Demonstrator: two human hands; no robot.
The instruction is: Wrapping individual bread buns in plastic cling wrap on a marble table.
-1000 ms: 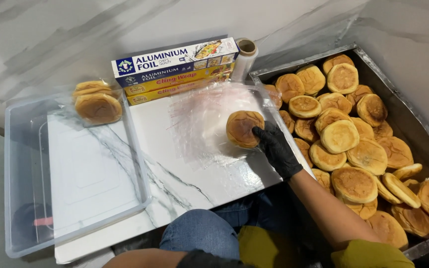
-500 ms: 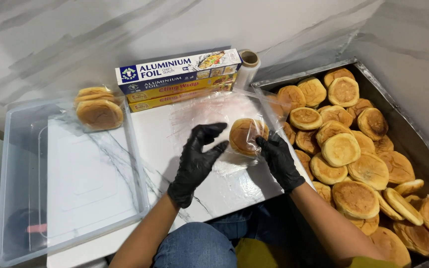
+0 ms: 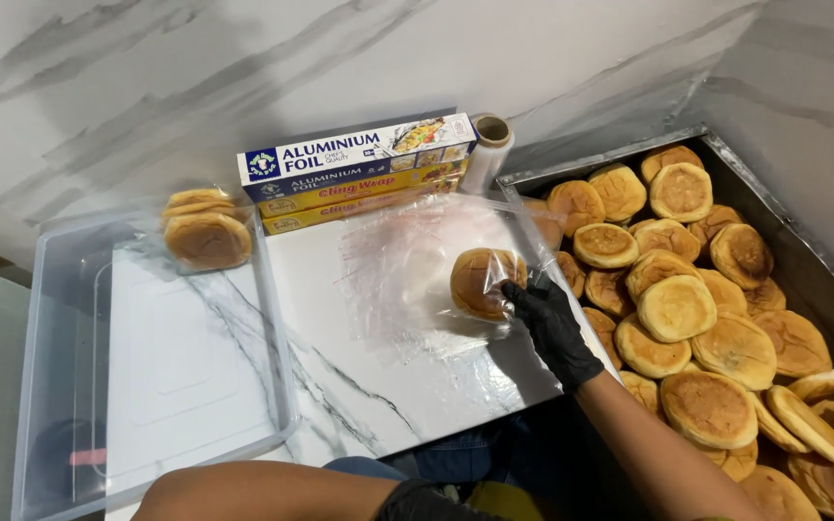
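My right hand [image 3: 552, 326], in a black glove, grips the right side of a round brown bun [image 3: 480, 283]. The bun lies on a sheet of clear cling film [image 3: 407, 280] spread over the white marble board [image 3: 369, 386], and some film is folded over it. My left forearm lies across the bottom edge. Only the edge of my left hand's black glove [image 3: 417, 504] shows there, so its fingers are hidden. Two wrapped buns [image 3: 207, 232] sit in the far corner of a clear plastic bin [image 3: 69, 386] on the left.
A metal tray [image 3: 803, 251] on the right holds several loose buns. Flat boxes of foil and cling wrap [image 3: 359, 169] are stacked against the marble wall, with a film roll [image 3: 490, 145] beside them.
My left hand has pulled back from the film to the bottom edge. My right hand stays on the bun, now with film folded over it.
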